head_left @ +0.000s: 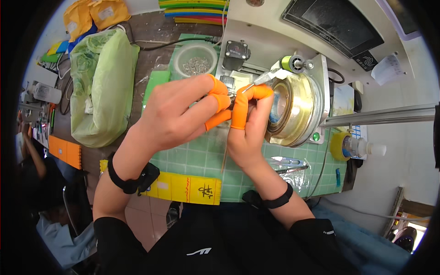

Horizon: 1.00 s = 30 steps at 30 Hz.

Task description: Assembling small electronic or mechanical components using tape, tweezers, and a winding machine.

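Note:
My left hand (176,107), with orange finger cots on its fingertips, reaches to the front of a bench machine (256,27). Its fingers are closed in a pinch, and what they hold, if anything, is hidden. Close beside it, my right hand (250,119) also wears orange finger cots, with thumb and forefinger bent together. Whatever lies between them is too small to name. A thin metal nozzle (259,81) points down at the right fingertips. Just right of that hand is a clear yellowish round drum (305,110), below a small green spool (289,63).
A frosted bowl (174,64) of small metal pieces stands behind my left hand on the green cutting mat (197,156). Snips (288,161) lie right of my right forearm. A green plastic bag (107,91) and a yellow strip (195,188) are leftward. Another person (39,160) sits far left.

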Motion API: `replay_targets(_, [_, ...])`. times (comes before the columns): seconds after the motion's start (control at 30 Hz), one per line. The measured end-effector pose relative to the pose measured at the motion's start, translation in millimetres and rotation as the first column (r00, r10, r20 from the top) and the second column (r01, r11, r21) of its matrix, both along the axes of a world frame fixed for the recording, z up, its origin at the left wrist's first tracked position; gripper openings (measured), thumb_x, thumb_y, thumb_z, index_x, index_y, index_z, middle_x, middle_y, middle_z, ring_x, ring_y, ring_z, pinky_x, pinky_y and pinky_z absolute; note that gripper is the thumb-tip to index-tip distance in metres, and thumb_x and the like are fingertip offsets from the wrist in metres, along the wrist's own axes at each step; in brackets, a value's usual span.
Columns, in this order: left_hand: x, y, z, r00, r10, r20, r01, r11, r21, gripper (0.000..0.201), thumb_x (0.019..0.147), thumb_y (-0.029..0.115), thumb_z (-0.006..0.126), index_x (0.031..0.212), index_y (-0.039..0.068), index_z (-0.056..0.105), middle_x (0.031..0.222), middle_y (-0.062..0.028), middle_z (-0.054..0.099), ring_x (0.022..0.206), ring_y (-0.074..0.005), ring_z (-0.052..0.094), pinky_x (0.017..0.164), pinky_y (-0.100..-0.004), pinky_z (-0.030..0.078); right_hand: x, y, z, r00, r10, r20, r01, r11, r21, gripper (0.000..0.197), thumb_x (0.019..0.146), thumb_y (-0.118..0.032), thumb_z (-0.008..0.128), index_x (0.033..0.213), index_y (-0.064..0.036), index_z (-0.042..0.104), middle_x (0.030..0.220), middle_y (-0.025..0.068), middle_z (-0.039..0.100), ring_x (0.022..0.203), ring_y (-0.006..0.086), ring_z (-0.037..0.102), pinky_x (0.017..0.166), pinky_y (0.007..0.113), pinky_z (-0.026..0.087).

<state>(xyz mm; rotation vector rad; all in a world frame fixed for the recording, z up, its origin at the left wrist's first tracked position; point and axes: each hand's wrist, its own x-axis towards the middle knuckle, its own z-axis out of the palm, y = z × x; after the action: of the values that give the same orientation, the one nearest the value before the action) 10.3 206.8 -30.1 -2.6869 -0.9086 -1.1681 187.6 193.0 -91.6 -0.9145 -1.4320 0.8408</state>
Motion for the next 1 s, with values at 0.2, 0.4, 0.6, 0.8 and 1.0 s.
replay_targets(0.2, [-0.2, -0.5, -10.1, 0.996, -0.092, -0.003, 0.091, 0.983, 0.16, 0.032, 0.064, 0.007, 0.083, 0.094, -0.002, 0.076, 0.098, -0.0163, 0.073, 0.086, -0.0317, 0.076, 0.08, -0.0412, 0.067, -0.4, -4.7, -4.2, 0.999, 0.035, -0.031, -0.034, 0.999, 0.026, 0.012, 0.106, -0.002, 0.053, 0.114, -0.0019, 0.044, 0.109, 0.0098, 0.045, 0.093, 0.0163, 0.052, 0.085, 0.03, 0.049])
replay_targets(0.4, [4.2, 2.3, -19.4, 0.997, -0.069, 0.027, 0.063, 0.979, 0.195, 0.033, 0.062, 0.006, 0.082, 0.091, -0.005, 0.075, 0.095, -0.0165, 0.073, 0.085, -0.032, 0.076, 0.079, -0.0436, 0.067, -1.4, -6.5, -0.4, 0.991, 0.059, -0.119, -0.059, 0.998, 0.007, 0.013, 0.106, -0.002, 0.054, 0.114, -0.0027, 0.044, 0.11, 0.0095, 0.045, 0.094, 0.0146, 0.051, 0.084, 0.028, 0.048])
replay_targets(0.6, [8.7, 7.5, -19.4, 0.996, -0.061, 0.06, 0.044, 0.966, 0.253, 0.023, 0.06, 0.009, 0.072, 0.08, -0.002, 0.07, 0.089, -0.0107, 0.067, 0.08, -0.0267, 0.073, 0.073, -0.0376, 0.067, -0.8, -6.3, -2.3, 0.995, 0.059, -0.083, -0.059, 0.998, -0.002, 0.014, 0.106, -0.002, 0.053, 0.116, -0.0037, 0.043, 0.11, 0.0085, 0.046, 0.094, 0.0142, 0.051, 0.087, 0.029, 0.048])
replay_targets(0.8, [6.0, 2.8, -17.8, 0.998, -0.052, 0.024, 0.047, 0.982, 0.185, 0.028, 0.061, 0.002, 0.08, 0.088, -0.005, 0.074, 0.091, -0.017, 0.07, 0.081, -0.033, 0.074, 0.077, -0.0443, 0.067, -2.2, -12.5, 4.7, 0.946, 0.131, -0.298, -0.181, 0.972, -0.148, 0.015, 0.113, -0.015, 0.042, 0.124, -0.0042, 0.042, 0.114, 0.0069, 0.047, 0.096, 0.0121, 0.047, 0.09, 0.029, 0.044])
replay_targets(1.0, [8.6, -0.4, -18.4, 0.998, -0.047, 0.028, 0.041, 0.982, 0.184, 0.027, 0.062, -0.001, 0.078, 0.088, -0.005, 0.074, 0.093, -0.0161, 0.07, 0.082, -0.0329, 0.074, 0.078, -0.044, 0.067, 0.8, -18.1, 5.3, 0.895, 0.107, -0.434, -0.229, 0.944, -0.239, 0.028, 0.116, -0.033, 0.037, 0.129, -0.0093, 0.045, 0.119, 0.0034, 0.048, 0.104, 0.0124, 0.054, 0.1, 0.036, 0.046])
